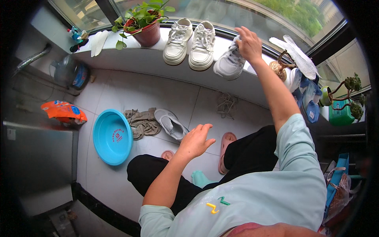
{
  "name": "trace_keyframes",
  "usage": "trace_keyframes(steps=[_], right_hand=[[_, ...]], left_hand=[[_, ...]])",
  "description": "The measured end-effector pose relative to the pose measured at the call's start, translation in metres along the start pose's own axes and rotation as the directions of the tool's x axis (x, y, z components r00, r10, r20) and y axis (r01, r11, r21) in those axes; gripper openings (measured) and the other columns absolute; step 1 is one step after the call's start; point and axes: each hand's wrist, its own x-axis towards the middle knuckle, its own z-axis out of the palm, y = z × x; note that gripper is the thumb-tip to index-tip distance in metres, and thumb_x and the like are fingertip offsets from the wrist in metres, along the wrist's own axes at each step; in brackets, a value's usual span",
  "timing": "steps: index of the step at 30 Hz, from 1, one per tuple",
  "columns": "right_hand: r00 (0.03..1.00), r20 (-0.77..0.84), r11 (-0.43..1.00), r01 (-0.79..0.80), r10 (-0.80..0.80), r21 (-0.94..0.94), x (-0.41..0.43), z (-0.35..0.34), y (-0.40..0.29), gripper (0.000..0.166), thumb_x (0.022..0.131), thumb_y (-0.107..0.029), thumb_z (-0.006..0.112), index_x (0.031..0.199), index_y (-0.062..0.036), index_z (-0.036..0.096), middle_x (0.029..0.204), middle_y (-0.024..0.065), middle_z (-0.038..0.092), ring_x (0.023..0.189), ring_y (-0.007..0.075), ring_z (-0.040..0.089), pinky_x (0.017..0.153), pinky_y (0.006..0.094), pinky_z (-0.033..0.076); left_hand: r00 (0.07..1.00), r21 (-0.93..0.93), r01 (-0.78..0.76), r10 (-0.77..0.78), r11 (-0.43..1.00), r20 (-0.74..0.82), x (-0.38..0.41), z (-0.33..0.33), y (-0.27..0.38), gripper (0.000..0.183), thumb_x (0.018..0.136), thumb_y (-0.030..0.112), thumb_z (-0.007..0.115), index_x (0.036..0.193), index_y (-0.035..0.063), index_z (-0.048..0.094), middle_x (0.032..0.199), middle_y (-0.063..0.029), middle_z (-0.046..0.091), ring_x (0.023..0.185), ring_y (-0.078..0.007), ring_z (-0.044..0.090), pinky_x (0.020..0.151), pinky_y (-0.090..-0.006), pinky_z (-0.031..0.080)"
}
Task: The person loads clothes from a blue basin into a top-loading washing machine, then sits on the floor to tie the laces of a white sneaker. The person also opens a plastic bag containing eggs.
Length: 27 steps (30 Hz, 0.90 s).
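My right hand (250,44) is at the heel of a light grey sneaker (229,63) on the white windowsill (115,51), its thumb by the collar and its fingers around the back. The hand partly hides the shoe's heel. Left of it, a pair of off-white lace-up sneakers (202,46) stands on the sill, toes towards me. My left hand (195,142) hangs over the floor with fingers apart, holding nothing. Just beyond its fingers lies another light grey shoe (170,123) without visible laces. A loose tangle of laces (227,103) rests on the floor tiles.
A blue basin (113,137), a crumpled grey-brown cloth (143,121) and an orange bag (63,111) are on the floor at left. A potted plant (148,32) stands on the sill. White insoles (299,56), blue-and-white shoes (308,94) and a green container (340,112) are at right.
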Motion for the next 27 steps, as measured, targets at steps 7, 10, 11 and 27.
trace_keyframes(steps=[7, 10, 11, 27], right_hand=[[0.741, 0.308, 0.592, -0.666, 0.597, 0.454, -0.086, 0.021, 0.013, 0.105, 0.073, -0.059, 0.079, 0.140, 0.0095, 0.039, 0.139, 0.0320, 0.046, 0.130, 0.0396, 0.048, 0.108, 0.0438, 0.040], [0.706, 0.460, 0.568, -0.707, 0.538, 0.421, -0.109, 0.017, -0.003, 0.114, 0.066, -0.059, 0.083, 0.144, 0.0078, 0.035, 0.142, 0.0295, 0.046, 0.126, 0.0371, 0.052, 0.100, 0.0439, 0.047], [0.652, 0.542, 0.485, -0.758, 0.531, 0.437, -0.110, 0.017, -0.007, 0.112, 0.067, -0.058, 0.084, 0.145, 0.0061, 0.034, 0.141, 0.0277, 0.047, 0.126, 0.0361, 0.053, 0.097, 0.0437, 0.049], [0.613, 0.712, 0.292, -0.790, 0.344, 0.539, -0.094, 0.022, 0.004, 0.088, 0.079, -0.034, 0.081, 0.147, -0.0027, 0.035, 0.132, 0.0142, 0.056, 0.111, 0.0250, 0.059, 0.080, 0.0389, 0.051]], left_hand=[[1.000, 0.094, 0.002, -0.005, 0.996, 0.031, 0.002, 0.004, 0.003, 0.050, 0.091, 0.031, 0.068, 0.131, 0.0082, 0.050, 0.122, -0.0173, 0.060, 0.113, -0.0368, 0.060, 0.090, -0.0469, 0.051], [0.997, 0.139, 0.016, -0.027, 0.990, 0.074, 0.002, 0.009, 0.004, 0.050, 0.090, 0.031, 0.069, 0.131, 0.0080, 0.051, 0.119, -0.0171, 0.061, 0.111, -0.0367, 0.060, 0.089, -0.0469, 0.052], [0.995, 0.149, 0.022, -0.036, 0.989, 0.091, 0.002, 0.010, 0.005, 0.050, 0.090, 0.031, 0.069, 0.130, 0.0080, 0.051, 0.118, -0.0171, 0.062, 0.111, -0.0367, 0.061, 0.089, -0.0469, 0.052], [0.979, 0.308, 0.036, -0.095, 0.951, 0.179, 0.002, 0.040, -0.018, 0.044, 0.088, 0.034, 0.070, 0.120, 0.0072, 0.056, 0.107, -0.0168, 0.065, 0.101, -0.0372, 0.064, 0.082, -0.0483, 0.053]])
